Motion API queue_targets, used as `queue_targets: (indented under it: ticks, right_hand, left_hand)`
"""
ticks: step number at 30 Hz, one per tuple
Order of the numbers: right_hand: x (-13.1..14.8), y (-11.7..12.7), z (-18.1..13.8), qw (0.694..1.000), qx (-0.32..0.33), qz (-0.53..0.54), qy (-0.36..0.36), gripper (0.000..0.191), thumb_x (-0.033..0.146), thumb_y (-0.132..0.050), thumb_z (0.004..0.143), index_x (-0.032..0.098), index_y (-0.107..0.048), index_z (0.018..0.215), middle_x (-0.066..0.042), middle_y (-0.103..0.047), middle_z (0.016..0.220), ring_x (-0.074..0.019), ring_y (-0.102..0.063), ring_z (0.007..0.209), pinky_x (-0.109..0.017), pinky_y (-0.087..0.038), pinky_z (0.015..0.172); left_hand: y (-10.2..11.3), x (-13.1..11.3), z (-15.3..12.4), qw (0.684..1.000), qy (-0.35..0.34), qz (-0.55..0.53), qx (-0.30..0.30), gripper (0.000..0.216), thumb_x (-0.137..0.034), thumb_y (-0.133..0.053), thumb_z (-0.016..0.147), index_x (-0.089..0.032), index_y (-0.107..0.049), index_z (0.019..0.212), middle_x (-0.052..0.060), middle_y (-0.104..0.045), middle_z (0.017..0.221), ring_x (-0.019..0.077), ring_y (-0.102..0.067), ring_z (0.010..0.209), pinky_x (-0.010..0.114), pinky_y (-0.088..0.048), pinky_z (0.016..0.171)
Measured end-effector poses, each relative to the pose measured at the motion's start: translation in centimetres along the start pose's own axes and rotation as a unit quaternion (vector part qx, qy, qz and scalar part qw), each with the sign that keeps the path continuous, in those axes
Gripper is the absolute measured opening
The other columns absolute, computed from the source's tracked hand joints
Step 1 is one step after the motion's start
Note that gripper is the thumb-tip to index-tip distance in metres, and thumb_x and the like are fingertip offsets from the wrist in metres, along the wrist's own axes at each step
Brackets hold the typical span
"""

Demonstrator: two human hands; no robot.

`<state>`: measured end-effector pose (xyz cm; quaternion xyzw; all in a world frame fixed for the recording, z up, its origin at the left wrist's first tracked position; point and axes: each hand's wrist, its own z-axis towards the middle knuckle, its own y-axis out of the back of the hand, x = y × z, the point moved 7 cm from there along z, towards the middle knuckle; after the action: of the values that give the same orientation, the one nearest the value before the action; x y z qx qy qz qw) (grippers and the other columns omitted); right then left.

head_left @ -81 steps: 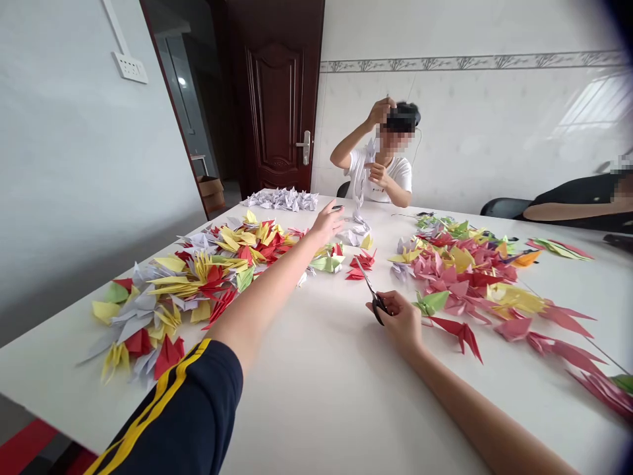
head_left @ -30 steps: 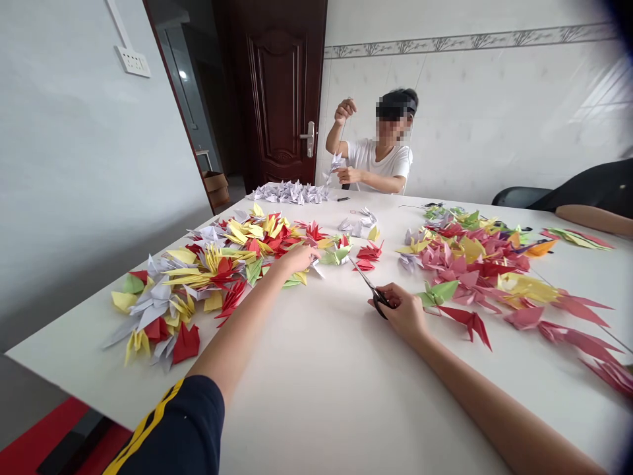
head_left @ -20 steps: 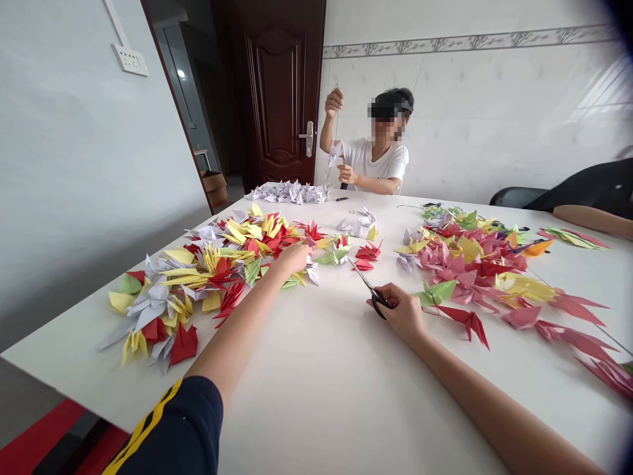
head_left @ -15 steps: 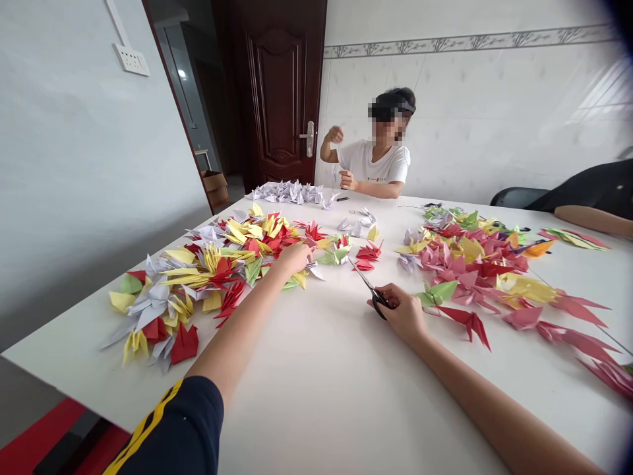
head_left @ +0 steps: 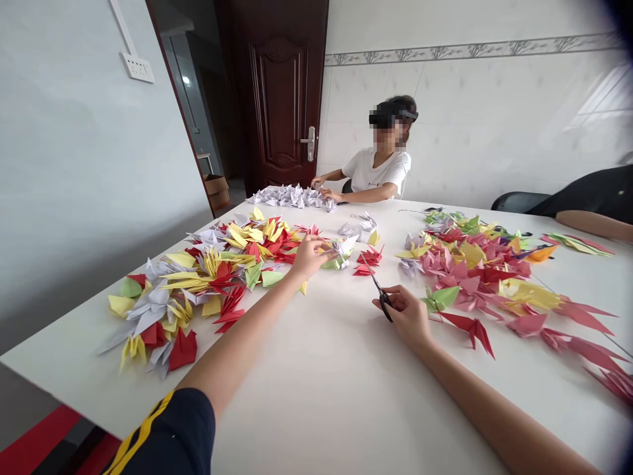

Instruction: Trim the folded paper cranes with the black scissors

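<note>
One bare left hand and one bare right hand are here, and in them are one pair of black-handled steel scissors and one white pointed folded-paper piece. One white table bears three large folded-paper heaps, one lilac-white heap and two multicoloured heaps, their pieces too overlapped to count. Around it are two other people, one dark red-brown panelled door and one white rectangular wall socket plate.

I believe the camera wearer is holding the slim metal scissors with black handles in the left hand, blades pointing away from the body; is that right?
Not quite: the slim metal scissors with black handles are in the right hand, as the head view shows. The blades do point away from the body.
</note>
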<state>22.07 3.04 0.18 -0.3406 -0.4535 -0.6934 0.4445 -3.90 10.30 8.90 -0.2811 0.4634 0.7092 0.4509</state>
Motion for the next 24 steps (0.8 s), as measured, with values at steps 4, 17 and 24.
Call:
queue_targets:
  ticks: [4, 17, 24]
  right_hand:
    - [0.1, 0.2, 0.0, 1.0, -0.011, 0.019, -0.001, 0.045, 0.056, -0.078, 0.071, 0.019, -0.062, 0.092, 0.003, -0.051, 0.061, -0.01, -0.037, 0.053, -0.024, -0.03, 0.048]
    - [0.6, -0.3, -0.4, 0.998, 0.03, -0.047, 0.026, 0.042, 0.053, -0.076, 0.073, 0.019, -0.065, 0.094, 0.002, -0.051, 0.061, -0.0117, -0.039, 0.056, -0.026, -0.035, 0.052]
    - [0.8, -0.7, -0.5, 0.995, 0.056, -0.069, 0.042, 0.036, 0.048, -0.076, 0.074, 0.02, -0.065, 0.093, 0.003, -0.053, 0.061, -0.0114, -0.041, 0.056, -0.026, -0.037, 0.054]
  left_hand:
    - [-4.0, 2.5, -3.5, 0.985, 0.084, -0.137, 0.056, 0.016, -0.03, -0.077, 0.075, -0.016, -0.07, 0.076, 0.005, -0.068, 0.088, 0.0239, -0.059, 0.101, 0.037, -0.043, 0.097]
    - [-6.2, 5.5, -5.5, 0.926, 0.159, -0.336, 0.071, 0.038, -0.033, -0.083, 0.061, -0.017, -0.053, 0.079, 0.0, -0.063, 0.082, 0.0158, -0.063, 0.081, 0.029, -0.05, 0.079]
    - [-6.0, 4.8, -5.7, 0.91, 0.145, -0.381, 0.077, 0.051, -0.023, -0.083, 0.062, -0.019, -0.056, 0.105, 0.003, -0.064, 0.093, 0.0178, -0.066, 0.088, 0.032, -0.053, 0.083]
